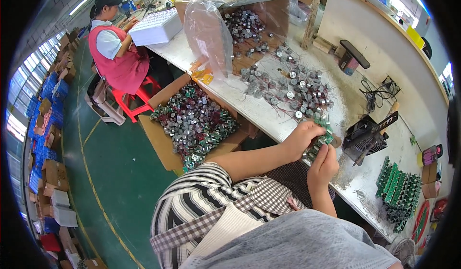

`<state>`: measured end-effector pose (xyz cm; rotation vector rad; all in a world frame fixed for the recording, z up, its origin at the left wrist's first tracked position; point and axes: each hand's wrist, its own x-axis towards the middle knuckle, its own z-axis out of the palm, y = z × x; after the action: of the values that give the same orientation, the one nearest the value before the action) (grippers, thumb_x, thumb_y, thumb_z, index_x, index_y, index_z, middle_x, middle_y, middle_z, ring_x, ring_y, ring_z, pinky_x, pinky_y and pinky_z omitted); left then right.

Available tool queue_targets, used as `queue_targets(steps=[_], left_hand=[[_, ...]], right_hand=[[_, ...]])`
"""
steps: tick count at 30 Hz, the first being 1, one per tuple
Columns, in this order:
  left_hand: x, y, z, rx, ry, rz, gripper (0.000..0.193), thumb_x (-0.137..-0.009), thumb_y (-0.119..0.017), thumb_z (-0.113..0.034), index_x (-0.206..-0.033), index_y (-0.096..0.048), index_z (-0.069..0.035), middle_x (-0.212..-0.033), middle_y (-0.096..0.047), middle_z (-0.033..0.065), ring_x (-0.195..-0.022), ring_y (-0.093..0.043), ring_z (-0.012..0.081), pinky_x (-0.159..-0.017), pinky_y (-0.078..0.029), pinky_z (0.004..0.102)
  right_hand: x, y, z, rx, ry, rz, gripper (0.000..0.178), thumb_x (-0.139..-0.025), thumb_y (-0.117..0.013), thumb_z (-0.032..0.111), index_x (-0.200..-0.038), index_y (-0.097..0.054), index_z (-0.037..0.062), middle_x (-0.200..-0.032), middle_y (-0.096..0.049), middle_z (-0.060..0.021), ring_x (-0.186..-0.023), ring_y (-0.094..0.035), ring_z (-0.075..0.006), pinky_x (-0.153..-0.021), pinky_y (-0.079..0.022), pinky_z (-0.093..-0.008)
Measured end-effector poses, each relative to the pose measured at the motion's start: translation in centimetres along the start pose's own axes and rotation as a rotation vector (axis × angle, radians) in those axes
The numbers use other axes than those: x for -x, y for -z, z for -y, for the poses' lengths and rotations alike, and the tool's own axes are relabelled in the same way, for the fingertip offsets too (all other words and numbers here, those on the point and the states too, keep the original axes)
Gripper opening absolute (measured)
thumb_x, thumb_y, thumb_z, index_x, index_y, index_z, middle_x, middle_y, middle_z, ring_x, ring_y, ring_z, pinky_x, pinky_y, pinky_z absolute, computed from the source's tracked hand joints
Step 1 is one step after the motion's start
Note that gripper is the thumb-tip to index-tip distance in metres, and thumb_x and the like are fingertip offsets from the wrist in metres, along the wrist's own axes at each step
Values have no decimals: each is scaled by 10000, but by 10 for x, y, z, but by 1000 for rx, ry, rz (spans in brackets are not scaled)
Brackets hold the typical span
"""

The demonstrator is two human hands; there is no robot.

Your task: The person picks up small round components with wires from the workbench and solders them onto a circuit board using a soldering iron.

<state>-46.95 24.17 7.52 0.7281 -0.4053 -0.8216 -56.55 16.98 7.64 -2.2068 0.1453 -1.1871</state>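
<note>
Both hands are over the front edge of the white workbench, holding a strip of small green circuit boards. My left hand closes its thumb and fingers on the far part of the strip. Nearer to me, my right hand pinches the lower part, thumb upward. The fingers cover some of the strip. Just beyond lies a loose heap of small round silver motors with thin wires. To the right of my hands stands a black square fan. Farther right, several green circuit-board panels are stacked.
A carton lined with clear plastic lies on its side, spilling motors. On the floor, an open carton holds motors with green boards. A co-worker sits at the far left beside a white stack. Cables lie near the wall.
</note>
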Motion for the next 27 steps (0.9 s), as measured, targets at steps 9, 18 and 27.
queue_targets(steps=[9, 18, 27], left_hand=[[16, -3, 13, -236, -178, -32, 160, -956, -518, -189, -959, -571, -38, -830, -558, -43, -729, -483, 33, -643, -399, 193], [8, -6, -3, 54, 145, -1, 190, -963, -470, -189, -1000, -558, -24, -885, -592, 30, -804, -565, 112, -698, -464, 268], [8, 4, 24, -111, -39, -50, 161, -951, -496, -172, -1013, -564, -40, -908, -600, 6, -793, -548, 71, -692, -453, 219]], right_hand=[[-5, 7, -6, -195, -272, -41, 205, -951, -526, 164, -884, -592, -18, -529, -486, -1, -479, -466, -68, -439, -366, -252], [5, 12, -8, -136, -135, 24, 170, -959, -476, 112, -882, -555, -18, -523, -526, -49, -436, -528, -146, -424, -402, -280], [13, 13, -12, -133, -201, 79, 206, -959, -490, 139, -817, -555, 5, -522, -545, -50, -436, -546, -144, -419, -402, -278]])
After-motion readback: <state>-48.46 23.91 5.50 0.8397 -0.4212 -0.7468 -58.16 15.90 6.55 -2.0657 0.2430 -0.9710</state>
